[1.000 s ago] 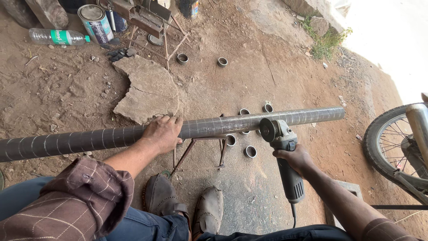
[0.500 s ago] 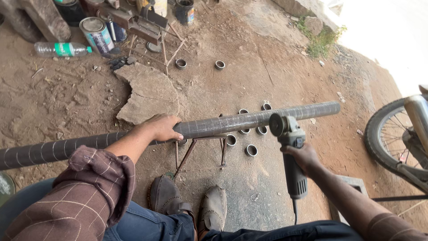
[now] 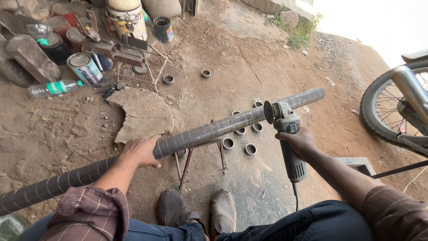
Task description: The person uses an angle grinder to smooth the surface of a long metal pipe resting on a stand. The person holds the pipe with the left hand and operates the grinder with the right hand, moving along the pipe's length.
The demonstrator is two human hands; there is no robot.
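A: What did the hands have hold of?

B: The left hand (image 3: 141,151) was wrapped over a long grey metal pipe (image 3: 209,131), its grip pressed together around it. The right hand (image 3: 299,142) was closed on the handle of an angle grinder (image 3: 287,138), whose disc stood against the pipe toward its far end.

A: And where was the pipe?

B: It lay slanted across a small metal stand (image 3: 200,158) just in front of the person's shoes (image 3: 198,212), above the dirt floor (image 3: 276,187). Its near end ran out of the picture at the lower left, so its full length was cut off.

A: Anything else hard to see?

B: The left fingertips were hidden behind the pipe. Short cut rings (image 3: 247,139) lay on the floor under the pipe — some partly covered by it.

A: Any packages or labels?

B: At the upper left, a clear plastic bottle (image 3: 53,88) with a green label lay on its side beside a tin can (image 3: 84,68) with a blue-and-white label. Behind them stood a paint bucket (image 3: 127,20) with a yellow-and-red label, its top cut off by the edge. A motorcycle wheel (image 3: 394,111) showed only in part at the right.
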